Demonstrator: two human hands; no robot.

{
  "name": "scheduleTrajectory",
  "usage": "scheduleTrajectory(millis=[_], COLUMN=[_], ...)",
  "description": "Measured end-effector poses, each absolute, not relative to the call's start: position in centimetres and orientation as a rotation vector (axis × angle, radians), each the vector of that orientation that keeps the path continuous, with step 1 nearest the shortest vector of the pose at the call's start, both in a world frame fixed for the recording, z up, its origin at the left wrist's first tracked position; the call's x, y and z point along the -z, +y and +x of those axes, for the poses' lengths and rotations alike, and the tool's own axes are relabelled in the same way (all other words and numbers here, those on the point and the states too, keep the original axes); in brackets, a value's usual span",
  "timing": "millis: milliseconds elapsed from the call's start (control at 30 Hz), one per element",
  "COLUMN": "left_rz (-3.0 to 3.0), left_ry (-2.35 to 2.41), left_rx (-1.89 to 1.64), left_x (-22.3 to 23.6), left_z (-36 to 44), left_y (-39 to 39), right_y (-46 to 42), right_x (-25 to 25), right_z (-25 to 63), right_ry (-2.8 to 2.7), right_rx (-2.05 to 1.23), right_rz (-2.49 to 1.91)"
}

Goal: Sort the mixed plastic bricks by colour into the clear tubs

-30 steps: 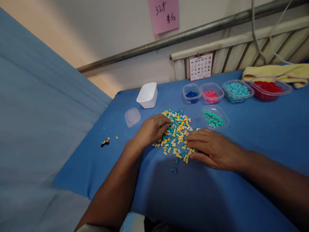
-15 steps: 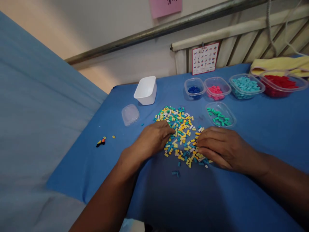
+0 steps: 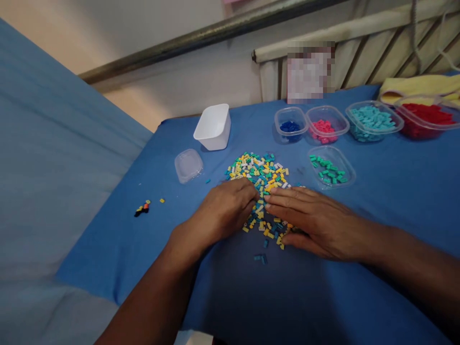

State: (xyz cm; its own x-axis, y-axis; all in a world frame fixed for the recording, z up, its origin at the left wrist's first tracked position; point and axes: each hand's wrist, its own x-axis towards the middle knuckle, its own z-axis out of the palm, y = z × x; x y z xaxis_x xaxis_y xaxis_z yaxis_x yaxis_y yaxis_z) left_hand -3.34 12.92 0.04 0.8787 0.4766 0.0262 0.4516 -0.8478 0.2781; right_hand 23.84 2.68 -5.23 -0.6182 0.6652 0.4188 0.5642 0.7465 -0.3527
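Small toy building bricks [image 3: 253, 165] in yellow, green, teal and white lie in a loose pile on the blue-covered table. At the pile's left side is my left hand [image 3: 230, 206], its fingers curled in and closed; what they hold, if anything, is hidden. My right hand [image 3: 312, 220] is open and palm down, its fingers stretched flat over the right part of the pile and covering bricks there. Beyond it, a clear tray [image 3: 351, 179] holds several green bricks [image 3: 328, 168]. A few teal bricks [image 3: 260, 258] lie apart, nearer to me.
Clear tubs hold dark blue bricks [image 3: 289, 127], pink bricks [image 3: 323, 129], light blue bricks [image 3: 373, 118] and red bricks [image 3: 427, 114]. A white box [image 3: 213, 127] and a clear lid [image 3: 189, 165] stand at left. Black, orange and yellow pieces [image 3: 143, 208] lie farther left.
My right hand has moved left across the pile, and its fingers have straightened from a bunched shape. My left hand stays closed at nearly the same place. The view has shifted slightly.
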Motion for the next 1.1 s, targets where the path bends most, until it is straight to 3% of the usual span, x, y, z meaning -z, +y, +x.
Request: scheduleTrajectory(millis=[233, 833, 1100], left_rz=[2.725, 2.937, 2.746], left_ry=[0.704, 0.872, 0.819], left_rx=[-0.299, 0.092, -0.274], left_x=[0.2, 0.0, 0.4], left_z=[-2.4, 0.6, -0.2], left_y=[12.0, 10.5, 11.8], right_y=[1.8, 0.9, 0.5], right_x=[4.2, 3.8, 3.5], right_z=[24.6, 24.6, 23.6], right_ry=[-2.365, -2.259, -2.297], right_rx=[-0.288, -0.182, -0.128], right_rz=[-0.85, -0.832, -0.772])
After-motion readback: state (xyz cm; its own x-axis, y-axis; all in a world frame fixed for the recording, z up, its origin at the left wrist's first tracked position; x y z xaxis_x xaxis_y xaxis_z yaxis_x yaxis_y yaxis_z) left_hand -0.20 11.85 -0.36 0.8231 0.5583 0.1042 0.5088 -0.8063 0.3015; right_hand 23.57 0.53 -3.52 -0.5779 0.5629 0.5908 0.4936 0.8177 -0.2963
